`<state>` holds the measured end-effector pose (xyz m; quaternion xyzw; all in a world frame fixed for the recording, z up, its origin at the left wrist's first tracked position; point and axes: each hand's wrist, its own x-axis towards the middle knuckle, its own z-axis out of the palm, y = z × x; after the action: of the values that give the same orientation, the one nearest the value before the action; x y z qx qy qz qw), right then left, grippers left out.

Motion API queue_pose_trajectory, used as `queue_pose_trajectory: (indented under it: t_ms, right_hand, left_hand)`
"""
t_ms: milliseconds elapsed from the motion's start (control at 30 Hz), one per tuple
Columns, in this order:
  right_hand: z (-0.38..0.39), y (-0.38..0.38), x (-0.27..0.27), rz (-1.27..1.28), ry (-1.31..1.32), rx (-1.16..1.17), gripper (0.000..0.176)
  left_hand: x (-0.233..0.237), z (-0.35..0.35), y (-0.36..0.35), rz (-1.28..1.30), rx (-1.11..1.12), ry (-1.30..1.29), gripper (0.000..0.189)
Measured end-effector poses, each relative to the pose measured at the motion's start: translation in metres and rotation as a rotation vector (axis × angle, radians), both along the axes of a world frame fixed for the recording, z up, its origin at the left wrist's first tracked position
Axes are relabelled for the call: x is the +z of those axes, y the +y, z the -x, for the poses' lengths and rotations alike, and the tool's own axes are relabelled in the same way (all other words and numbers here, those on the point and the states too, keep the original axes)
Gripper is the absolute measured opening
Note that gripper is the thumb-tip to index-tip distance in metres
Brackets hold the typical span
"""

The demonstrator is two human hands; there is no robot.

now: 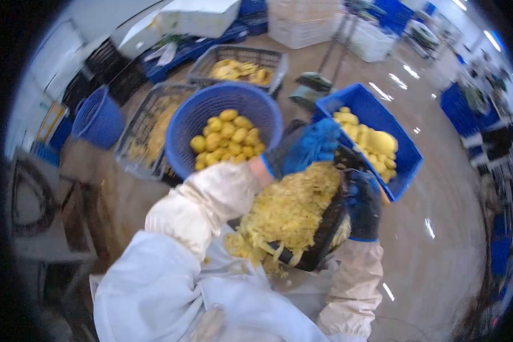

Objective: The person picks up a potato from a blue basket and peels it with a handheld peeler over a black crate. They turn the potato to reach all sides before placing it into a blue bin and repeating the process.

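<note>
My left hand (310, 149), in a blue and dark glove, is over the far edge of a black crate (328, 227) with its fingers pressed together. The crate is heaped with yellow potato peelings (293, 205). At its right side my right hand (363, 204), also gloved, has its fingers curled; a thin dark object shows near the fingertips, and I cannot tell what it is. Left of my hands stands a purple-blue basket (179, 128) of yellow potatoes (228, 137). Just beyond my right hand, a blue crate (406, 157) holds paler, smooth potatoes (376, 145).
Behind the basket are grey crates (276, 80) with yellow pieces. Another purple-blue basket (98, 118) stands at the left. A long-handled dustpan (313, 85) is on the wet floor (439, 228). White crates (302, 25) are stacked at the back. Blue bins (467, 111) stand far right.
</note>
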<state>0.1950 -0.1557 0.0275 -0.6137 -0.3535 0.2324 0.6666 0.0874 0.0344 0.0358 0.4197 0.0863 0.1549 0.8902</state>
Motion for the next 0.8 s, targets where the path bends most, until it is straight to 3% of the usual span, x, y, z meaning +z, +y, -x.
queue_pose_trajectory:
  t_ms: [33, 67, 133, 167, 200, 233, 267, 333, 367, 400, 433, 467, 533, 567, 600, 667, 733, 800]
  right_hand:
    - [-0.004, 0.005, -0.012, 0.008, -0.340, -0.112, 0.006]
    - [-0.013, 0.008, -0.010, -0.039, -1.040, -0.188, 0.005]
    - [-0.005, -0.001, -0.002, 0.040, 0.215, 0.033, 0.006]
    - [-0.006, -0.003, -0.006, 0.045, 0.216, 0.047, 0.006]
    - [-0.009, -0.002, -0.011, 0.120, -0.015, 0.036, 0.006]
    - [-0.012, 0.000, -0.016, 0.189, -0.246, 0.026, 0.006]
    - [-0.014, 0.001, -0.023, 0.190, -0.249, 0.037, 0.006]
    - [-0.018, 0.005, -0.037, 0.320, -0.437, -0.005, 0.008]
    - [-0.017, 0.010, -0.035, 0.327, -0.439, 0.000, 0.008]
    - [-0.014, 0.015, -0.030, 0.265, 0.032, 0.053, 0.007]
    - [-0.011, 0.021, -0.027, 0.192, 0.501, 0.097, 0.008]
    - [-0.005, 0.027, -0.026, 0.200, 0.497, 0.090, 0.008]
    - [0.005, 0.035, -0.026, 0.369, -0.398, 0.001, 0.018]
    - [-0.006, 0.037, -0.041, 0.270, -0.690, 0.087, 0.025]
    - [-0.009, 0.040, -0.040, 0.285, -0.702, 0.068, 0.025]
    - [-0.006, 0.045, -0.037, 0.269, -0.811, 0.147, 0.027]
    - [-0.006, 0.043, -0.046, 0.292, -0.680, 0.116, 0.030]
    - [0.001, 0.046, -0.039, 0.360, -0.426, 0.145, 0.034]
  left_hand:
    - [-0.013, 0.011, 0.032, -0.145, 0.063, -0.040, 0.046]
    - [-0.019, 0.022, 0.060, -0.295, 0.112, -0.075, 0.045]
    - [-0.017, 0.075, 0.115, -0.835, 0.227, 0.078, 0.042]
    - [-0.019, 0.100, 0.134, -0.921, 0.297, 0.249, 0.040]
    - [-0.025, 0.122, 0.152, -1.001, 0.364, 0.420, 0.039]
    - [-0.052, 0.140, 0.173, -1.004, 0.437, 0.447, 0.035]
    - [-0.091, 0.156, 0.195, -1.006, 0.508, 0.474, 0.033]
    - [-0.143, 0.189, 0.237, -1.585, 0.117, 0.881, 0.035]
    - [-0.188, 0.205, 0.252, -1.736, -0.038, 0.871, 0.038]
    - [-0.220, 0.214, 0.263, -1.881, -0.200, 0.851, 0.041]
    - [-0.221, 0.218, 0.253, -1.776, -0.237, 0.954, 0.045]
    - [-0.218, 0.219, 0.234, -1.669, -0.275, 1.050, 0.049]
    - [-0.231, 0.218, 0.220, -1.798, -0.534, 1.141, 0.051]
    - [-0.237, 0.217, 0.216, -1.836, -0.673, 1.164, 0.049]
    - [-0.243, 0.218, 0.216, -1.878, -0.809, 1.178, 0.047]
    - [-0.329, 0.240, 0.233, -2.057, -0.769, 1.077, 0.043]
    - [-0.341, 0.242, 0.231, -1.928, -0.546, 1.055, 0.040]
    - [-0.343, 0.243, 0.223, -1.981, -0.557, 1.201, 0.042]
